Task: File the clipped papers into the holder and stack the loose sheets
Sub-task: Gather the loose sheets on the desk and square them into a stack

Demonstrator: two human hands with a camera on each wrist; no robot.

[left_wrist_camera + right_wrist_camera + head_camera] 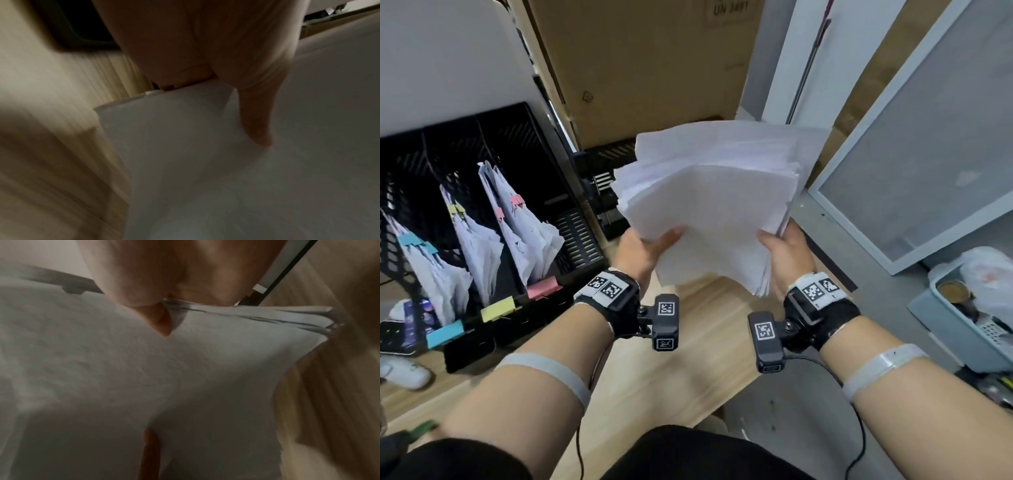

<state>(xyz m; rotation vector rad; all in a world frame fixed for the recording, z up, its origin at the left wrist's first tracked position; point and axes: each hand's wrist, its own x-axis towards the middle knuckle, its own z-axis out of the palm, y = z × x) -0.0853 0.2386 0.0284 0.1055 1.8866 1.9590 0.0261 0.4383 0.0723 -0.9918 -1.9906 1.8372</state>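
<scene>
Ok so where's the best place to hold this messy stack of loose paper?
Probably as now: the left hand and right hand hold the paper stack at its two near corners, thumbs on top. The sheets fan out unevenly at the far end, so one-sided holds would likely let them slip.

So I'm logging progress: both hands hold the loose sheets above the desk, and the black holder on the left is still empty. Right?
Not quite. The hands, left and right, do hold the loose sheets above the desk, but the black holder already has clipped papers in its slots, as the head view shows.
</scene>
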